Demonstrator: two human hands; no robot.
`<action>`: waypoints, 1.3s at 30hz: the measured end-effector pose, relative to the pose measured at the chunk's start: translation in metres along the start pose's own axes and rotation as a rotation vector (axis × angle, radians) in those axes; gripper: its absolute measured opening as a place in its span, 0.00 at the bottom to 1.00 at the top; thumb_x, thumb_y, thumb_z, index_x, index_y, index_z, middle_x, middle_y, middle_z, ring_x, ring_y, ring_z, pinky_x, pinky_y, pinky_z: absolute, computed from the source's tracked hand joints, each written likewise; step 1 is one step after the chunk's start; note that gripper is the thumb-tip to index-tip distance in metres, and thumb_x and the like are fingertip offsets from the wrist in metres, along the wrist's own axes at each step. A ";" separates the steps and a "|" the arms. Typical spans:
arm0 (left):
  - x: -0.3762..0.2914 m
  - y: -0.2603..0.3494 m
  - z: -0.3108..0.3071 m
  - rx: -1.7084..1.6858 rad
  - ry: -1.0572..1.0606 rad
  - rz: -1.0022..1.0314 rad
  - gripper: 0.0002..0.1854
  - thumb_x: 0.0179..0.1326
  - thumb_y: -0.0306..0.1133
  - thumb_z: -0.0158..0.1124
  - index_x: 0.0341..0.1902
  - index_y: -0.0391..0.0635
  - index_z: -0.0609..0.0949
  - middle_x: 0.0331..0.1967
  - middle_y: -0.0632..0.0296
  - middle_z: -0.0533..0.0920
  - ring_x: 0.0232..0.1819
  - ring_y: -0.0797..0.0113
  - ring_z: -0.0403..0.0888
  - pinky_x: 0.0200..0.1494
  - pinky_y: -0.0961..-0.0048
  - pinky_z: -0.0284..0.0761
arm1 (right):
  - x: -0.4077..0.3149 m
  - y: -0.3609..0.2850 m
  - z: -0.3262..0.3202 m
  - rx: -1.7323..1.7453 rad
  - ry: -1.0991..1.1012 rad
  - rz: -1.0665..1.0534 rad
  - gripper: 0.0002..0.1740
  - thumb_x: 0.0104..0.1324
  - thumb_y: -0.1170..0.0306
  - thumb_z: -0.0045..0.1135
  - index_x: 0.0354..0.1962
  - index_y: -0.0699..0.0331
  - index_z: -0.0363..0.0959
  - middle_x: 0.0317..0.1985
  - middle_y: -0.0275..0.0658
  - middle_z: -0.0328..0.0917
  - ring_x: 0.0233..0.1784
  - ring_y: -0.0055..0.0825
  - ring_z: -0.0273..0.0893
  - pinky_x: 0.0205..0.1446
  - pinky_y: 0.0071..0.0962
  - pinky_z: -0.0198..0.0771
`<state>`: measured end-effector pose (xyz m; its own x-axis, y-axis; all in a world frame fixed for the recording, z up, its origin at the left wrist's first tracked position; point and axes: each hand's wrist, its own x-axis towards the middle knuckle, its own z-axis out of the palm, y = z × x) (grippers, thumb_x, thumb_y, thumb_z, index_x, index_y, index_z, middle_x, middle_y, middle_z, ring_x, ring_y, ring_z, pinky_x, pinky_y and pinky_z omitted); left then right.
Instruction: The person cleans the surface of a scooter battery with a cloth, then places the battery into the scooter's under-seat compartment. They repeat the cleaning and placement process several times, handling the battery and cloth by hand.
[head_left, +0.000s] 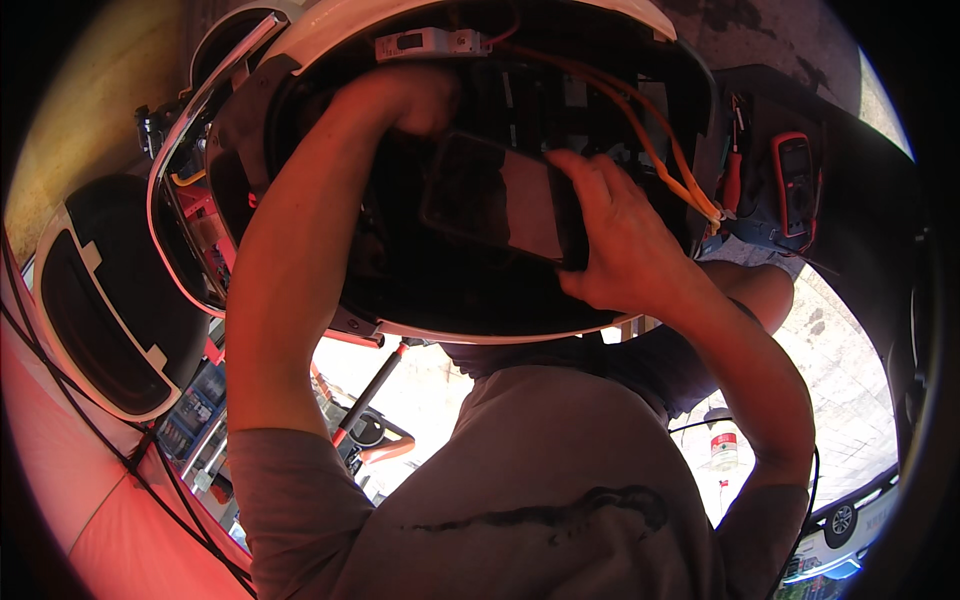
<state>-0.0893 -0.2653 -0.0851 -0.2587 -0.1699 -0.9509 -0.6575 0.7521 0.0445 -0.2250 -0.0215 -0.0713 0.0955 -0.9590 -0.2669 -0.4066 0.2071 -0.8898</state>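
Observation:
My right hand (622, 232) grips a smartphone (495, 199) by its right end, over the dark open compartment of a scooter-like vehicle. Its screen faces up. Deep in the compartment's upper left part is my left hand (420, 101), its fingers lost in shadow, so what it touches cannot be seen. Just above that hand lies a white circuit breaker (431, 43) with a black lever and a thin red wire. Orange cables (645, 120) run from near the breaker to the compartment's right edge, where their ends meet.
A red-framed multimeter (796, 180) and a red-handled screwdriver (731, 180) rest on a dark surface at the right. The vehicle's removed seat (120, 300), or a similar padded part, is at the left. A bottle (722, 442) stands on the paving. Black cables hang at the lower left.

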 end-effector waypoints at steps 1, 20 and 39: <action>0.000 0.000 0.000 0.004 0.001 0.006 0.22 0.44 0.24 0.58 0.48 0.43 0.80 0.40 0.52 0.84 0.43 0.56 0.82 0.44 0.65 0.76 | 0.000 0.000 0.000 -0.001 -0.002 0.003 0.51 0.42 0.73 0.70 0.64 0.61 0.52 0.52 0.52 0.65 0.56 0.53 0.68 0.59 0.47 0.66; 0.003 -0.004 0.002 -0.002 0.020 0.058 0.19 0.45 0.23 0.57 0.44 0.43 0.81 0.37 0.51 0.84 0.40 0.56 0.82 0.41 0.63 0.76 | 0.000 -0.003 -0.002 -0.001 0.023 -0.012 0.51 0.42 0.74 0.70 0.64 0.62 0.52 0.51 0.52 0.66 0.56 0.52 0.68 0.58 0.46 0.66; 0.005 -0.006 0.002 0.025 0.021 0.096 0.15 0.48 0.26 0.57 0.42 0.43 0.82 0.35 0.52 0.84 0.37 0.58 0.81 0.39 0.64 0.75 | 0.000 -0.004 -0.001 0.001 0.003 -0.002 0.52 0.41 0.73 0.71 0.63 0.61 0.52 0.52 0.52 0.65 0.57 0.53 0.68 0.59 0.46 0.66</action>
<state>-0.0848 -0.2695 -0.0909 -0.3346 -0.1097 -0.9359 -0.6114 0.7811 0.1270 -0.2242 -0.0219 -0.0679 0.0935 -0.9599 -0.2643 -0.4059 0.2057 -0.8905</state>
